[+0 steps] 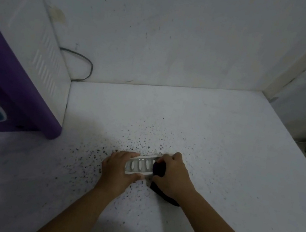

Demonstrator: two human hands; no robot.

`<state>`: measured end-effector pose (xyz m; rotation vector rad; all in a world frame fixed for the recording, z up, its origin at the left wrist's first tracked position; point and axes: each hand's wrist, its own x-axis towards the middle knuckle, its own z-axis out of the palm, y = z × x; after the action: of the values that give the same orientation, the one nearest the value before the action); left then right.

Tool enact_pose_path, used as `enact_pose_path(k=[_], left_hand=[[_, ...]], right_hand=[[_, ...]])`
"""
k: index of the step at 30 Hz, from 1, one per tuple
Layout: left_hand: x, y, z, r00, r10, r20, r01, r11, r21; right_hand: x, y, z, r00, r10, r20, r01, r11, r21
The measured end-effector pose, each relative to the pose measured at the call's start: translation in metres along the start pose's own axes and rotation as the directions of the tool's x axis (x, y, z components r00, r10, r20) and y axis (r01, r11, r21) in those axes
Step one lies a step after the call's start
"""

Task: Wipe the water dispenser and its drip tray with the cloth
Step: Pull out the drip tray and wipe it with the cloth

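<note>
Two hands on the drip tray [140, 165]: left hand [118, 167] gripping its end, right hand [171, 176] clutching the cloth [159, 168] atop it.

speckled floor [205, 136] | stained white wall [160, 37] | black cable [88, 65] against wall

White slotted drip tray [140, 165] under dark cloth [159, 169]

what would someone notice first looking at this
Two hands meet low in the middle over a white slotted drip tray on the speckled floor: the left hand holds its end, the right hand presses a dark cloth on it. At far left stands the purple-fronted dispenser.
</note>
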<state>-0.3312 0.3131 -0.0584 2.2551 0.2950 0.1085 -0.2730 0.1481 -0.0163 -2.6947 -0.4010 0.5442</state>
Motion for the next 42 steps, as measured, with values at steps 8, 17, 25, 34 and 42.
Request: enact_pose_path(k=[8,17,25,34,42], left_hand=[[0.001,-0.001,0.001,1.0,-0.001,0.013,0.0,1.0,0.025],[-0.001,-0.004,0.002,1.0,0.019,0.006,-0.02,0.998,0.065],[0.002,-0.004,0.001,0.999,-0.015,0.041,0.012,0.998,0.067],[0.002,-0.003,0.0,0.998,-0.015,0.068,0.01,0.997,0.078],[0.002,-0.003,0.0,0.998,0.0,0.068,-0.008,0.994,0.11]], right_hand=[[0.015,-0.019,-0.008,0.984,0.073,-0.161,-0.061,0.995,0.077],[0.019,-0.021,-0.032,0.993,0.115,-0.02,-0.111,0.983,0.146],[0.014,-0.038,-0.006,0.998,0.01,-0.059,-0.013,0.999,-0.05],[0.025,-0.04,-0.013,0.998,0.043,0.043,-0.035,0.985,-0.169],[-0.008,-0.005,0.013,0.973,-0.137,-0.184,0.088,0.963,-0.255]])
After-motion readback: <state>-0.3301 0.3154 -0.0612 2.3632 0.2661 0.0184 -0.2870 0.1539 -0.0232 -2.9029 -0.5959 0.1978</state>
